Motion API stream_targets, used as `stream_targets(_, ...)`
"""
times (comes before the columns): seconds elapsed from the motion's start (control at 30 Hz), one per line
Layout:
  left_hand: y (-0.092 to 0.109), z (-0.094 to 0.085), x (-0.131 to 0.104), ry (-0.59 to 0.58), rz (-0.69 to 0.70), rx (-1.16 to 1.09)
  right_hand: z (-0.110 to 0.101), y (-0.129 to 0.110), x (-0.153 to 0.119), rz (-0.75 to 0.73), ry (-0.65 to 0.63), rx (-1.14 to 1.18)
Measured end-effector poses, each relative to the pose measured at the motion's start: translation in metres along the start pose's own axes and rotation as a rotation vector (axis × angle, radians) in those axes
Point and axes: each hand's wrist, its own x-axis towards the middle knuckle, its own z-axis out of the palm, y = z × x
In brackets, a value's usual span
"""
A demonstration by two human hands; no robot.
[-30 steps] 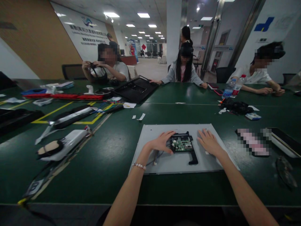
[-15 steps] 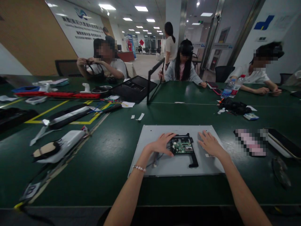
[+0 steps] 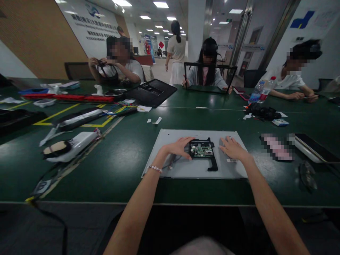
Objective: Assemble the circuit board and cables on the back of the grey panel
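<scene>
A flat grey metal panel [image 3: 191, 171], like the back of a display, lies on the green table in front of me. On it sits a green circuit board [image 3: 202, 150] in a black plastic bracket [image 3: 213, 164], whose arm reaches toward me. My left hand [image 3: 178, 148] is at the board's left edge, thumb and fingers spread apart. A thin cable passes partly under that hand. My right hand [image 3: 233, 148] rests on the panel to the right of the bracket, fingers outstretched and holding nothing. A small white label [image 3: 232, 160] shows below its palm.
Across the table a co-worker holds a black rectangular frame [image 3: 209, 91] upright. A black cover [image 3: 152, 92] lies at the far middle. Bottles [image 3: 267, 88] and a phone [image 3: 276, 147] are to the right; a white device [image 3: 71, 147] and paper scraps [image 3: 158, 120] are to the left.
The co-worker opposite has turned the black frame broadside to me, now with both hands at it. A standing person has moved left. My view has tilted down; my hands keep their places on the panel.
</scene>
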Motion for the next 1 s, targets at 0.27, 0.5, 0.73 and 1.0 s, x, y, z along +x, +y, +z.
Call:
stream_targets(0.27,0.000,0.002,-0.004,-0.015,0.009,-0.013,-0.002,-0.007,-0.004,0.003,0.083,-0.006)
stream_targets(0.5,-0.037,-0.041,-0.020,0.360,-0.173,0.025,0.000,-0.016,-0.004,0.013,0.169,-0.047)
stream_targets(0.73,-0.113,-0.106,-0.049,0.661,-0.682,0.410,0.010,-0.016,0.002,0.024,0.180,-0.080)
stream_targets(1.0,-0.119,-0.134,-0.056,0.519,-0.714,0.510,0.018,-0.019,0.005,0.028,0.194,-0.079)
